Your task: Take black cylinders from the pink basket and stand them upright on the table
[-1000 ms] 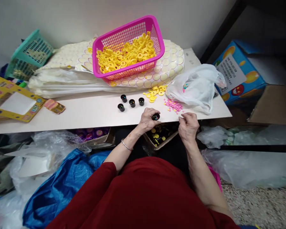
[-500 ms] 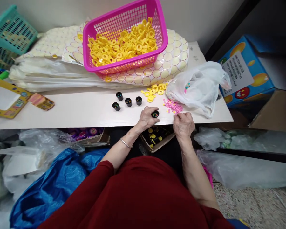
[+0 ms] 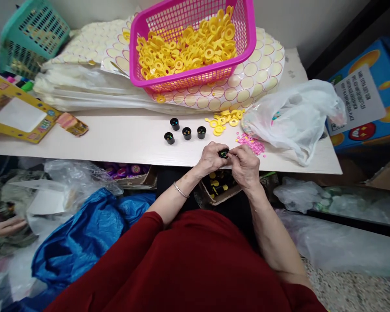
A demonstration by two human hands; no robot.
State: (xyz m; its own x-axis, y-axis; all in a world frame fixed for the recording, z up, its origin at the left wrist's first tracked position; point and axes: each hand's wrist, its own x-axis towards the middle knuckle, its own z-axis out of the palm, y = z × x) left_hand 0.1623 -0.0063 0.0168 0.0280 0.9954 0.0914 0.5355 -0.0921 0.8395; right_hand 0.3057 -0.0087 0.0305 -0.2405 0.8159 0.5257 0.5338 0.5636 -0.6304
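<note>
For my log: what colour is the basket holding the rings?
Bright pink; the basket shows best in the head view.

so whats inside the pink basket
Yellow plastic rings, heaped highest toward the right, lie in the pink basket. They cover its floor, so anything beneath them is hidden.

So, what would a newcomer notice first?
The pink plastic basket heaped with yellow plastic rings, at the back of the white table. At the front edge, the left hand holds a small black cap with the right hand pinching at its top; four more black caps stand behind.
</note>
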